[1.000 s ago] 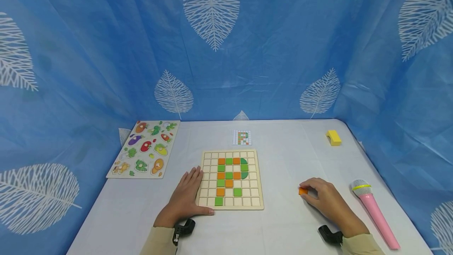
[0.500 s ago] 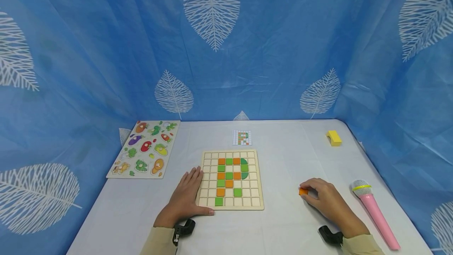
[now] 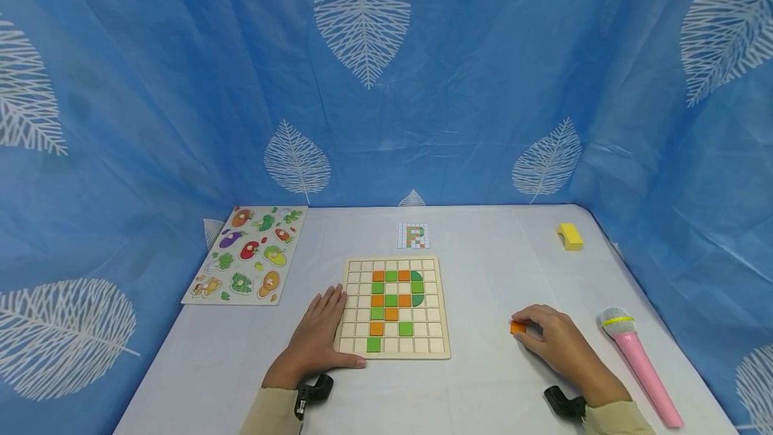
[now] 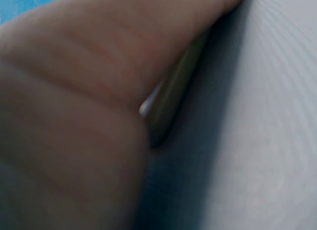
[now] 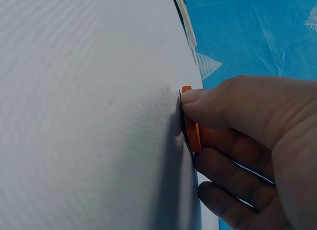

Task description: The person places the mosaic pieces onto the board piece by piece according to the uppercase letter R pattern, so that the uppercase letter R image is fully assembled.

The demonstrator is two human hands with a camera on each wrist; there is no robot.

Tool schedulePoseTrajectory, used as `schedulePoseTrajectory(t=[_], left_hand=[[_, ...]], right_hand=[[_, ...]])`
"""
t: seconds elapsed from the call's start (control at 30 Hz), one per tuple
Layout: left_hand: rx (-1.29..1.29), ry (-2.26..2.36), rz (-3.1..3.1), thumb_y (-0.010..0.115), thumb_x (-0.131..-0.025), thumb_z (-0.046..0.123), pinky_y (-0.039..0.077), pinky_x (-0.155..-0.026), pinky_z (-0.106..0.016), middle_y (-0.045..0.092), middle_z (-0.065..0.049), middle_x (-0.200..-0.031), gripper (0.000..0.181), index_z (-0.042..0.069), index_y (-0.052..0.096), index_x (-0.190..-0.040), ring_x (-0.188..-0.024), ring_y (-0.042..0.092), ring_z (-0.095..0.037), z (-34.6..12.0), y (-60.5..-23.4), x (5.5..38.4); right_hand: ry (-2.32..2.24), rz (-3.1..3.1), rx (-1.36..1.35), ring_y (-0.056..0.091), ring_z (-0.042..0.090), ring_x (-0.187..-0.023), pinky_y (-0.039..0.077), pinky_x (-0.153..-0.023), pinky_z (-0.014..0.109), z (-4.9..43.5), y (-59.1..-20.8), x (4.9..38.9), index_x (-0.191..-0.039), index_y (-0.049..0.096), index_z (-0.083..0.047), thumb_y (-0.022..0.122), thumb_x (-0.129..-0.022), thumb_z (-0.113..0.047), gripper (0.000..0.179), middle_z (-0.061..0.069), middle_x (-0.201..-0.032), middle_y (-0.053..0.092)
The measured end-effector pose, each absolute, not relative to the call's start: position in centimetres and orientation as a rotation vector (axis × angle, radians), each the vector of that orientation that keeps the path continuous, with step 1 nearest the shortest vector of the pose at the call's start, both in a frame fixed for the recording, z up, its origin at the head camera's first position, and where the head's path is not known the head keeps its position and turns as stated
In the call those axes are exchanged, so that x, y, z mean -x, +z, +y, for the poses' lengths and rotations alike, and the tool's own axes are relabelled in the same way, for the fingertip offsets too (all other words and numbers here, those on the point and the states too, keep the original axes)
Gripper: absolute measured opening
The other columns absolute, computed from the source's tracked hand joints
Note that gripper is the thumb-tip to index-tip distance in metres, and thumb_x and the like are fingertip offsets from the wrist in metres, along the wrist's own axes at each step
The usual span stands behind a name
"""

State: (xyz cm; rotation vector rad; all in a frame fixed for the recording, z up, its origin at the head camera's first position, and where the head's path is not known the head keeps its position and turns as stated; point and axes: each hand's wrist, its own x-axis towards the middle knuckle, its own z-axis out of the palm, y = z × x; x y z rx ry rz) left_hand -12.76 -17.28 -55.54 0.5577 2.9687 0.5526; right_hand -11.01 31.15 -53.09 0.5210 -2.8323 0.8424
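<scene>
My right hand [image 3: 552, 335] pinches a small orange square tile [image 3: 517, 327] between thumb and fingers, right of the board. In the right wrist view the thumb presses one face of the orange tile [image 5: 193, 133], close over the white tabletop. A wooden grid board [image 3: 427, 348] lies in the middle, with orange, green and rounded dark-green tiles set in its cells. My left hand [image 3: 317, 337] lies along the board's left edge, fingers extended, thumb stretched along its near edge. The left wrist view shows mostly the blurred left palm [image 4: 84, 101] beside the board's edge [image 4: 171, 96].
A small card [image 3: 413, 235] with a gridded letter R lies behind the board. A vegetable puzzle board [image 3: 247, 270] is at the back left. On the right are a yellow arch block [image 3: 570, 236] and a pink toy microphone [image 3: 646, 374]. Blue curtains surround the white table.
</scene>
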Motion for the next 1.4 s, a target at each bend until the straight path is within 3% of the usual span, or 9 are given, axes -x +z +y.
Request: schedulePoseTrajectory(t=[0.77,1.4], left_hand=[[-0.575,0.572,2.984,0.070,-0.062,0.095,0.012,-0.126,-0.051,0.023,-0.014,-0.172,0.146,0.001,0.028,-0.166,-0.159,0.014,-0.031,-17.3,-55.5,12.7],[-0.564,0.546,2.972,0.069,-0.061,0.096,0.009,-0.127,-0.048,0.020,-0.012,-0.173,0.147,0.003,0.026,-0.167,-0.159,0.012,-0.028,-17.3,-55.5,12.7]], right_hand=[[0.892,-2.808,-0.560,0.070,0.017,-0.102,0.060,-0.086,0.045,30.1,-53.1,11.4,-0.109,0.080,-0.014,0.090,-0.082,-0.003,0.030,-0.010,-0.108,0.072],[1.081,-2.672,-0.964,0.066,0.009,-0.105,0.058,-0.090,0.038,20.2,-52.7,12.3,-0.110,0.078,-0.012,0.089,-0.086,-0.006,0.027,-0.011,-0.110,0.072]])
